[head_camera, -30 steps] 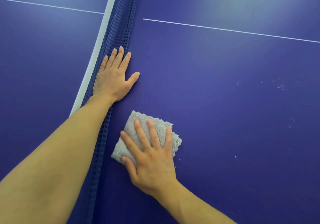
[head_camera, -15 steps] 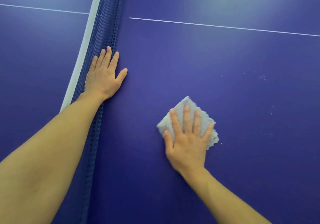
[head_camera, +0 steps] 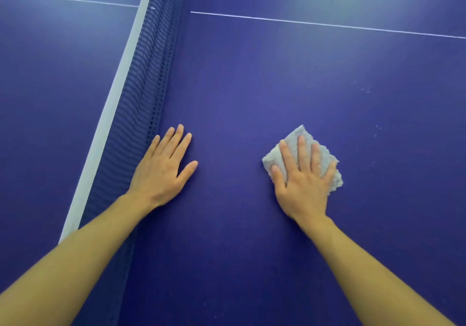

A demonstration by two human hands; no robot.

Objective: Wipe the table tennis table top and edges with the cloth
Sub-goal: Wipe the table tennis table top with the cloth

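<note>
Head view: the right hand [head_camera: 303, 182] presses flat, fingers spread, on a folded grey cloth [head_camera: 301, 136] on the blue table tennis table [head_camera: 252, 86], right of centre. The left hand [head_camera: 162, 169] rests flat and empty just beside the net [head_camera: 141, 98].

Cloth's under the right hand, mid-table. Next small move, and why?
Probably slide the cloth rightward and slightly forward under the flat right hand: pale specks dot the table top just beyond it.

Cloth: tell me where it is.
Head view, right of centre: the cloth lies on the table top under the right hand, apart from the left hand by the net.
</note>
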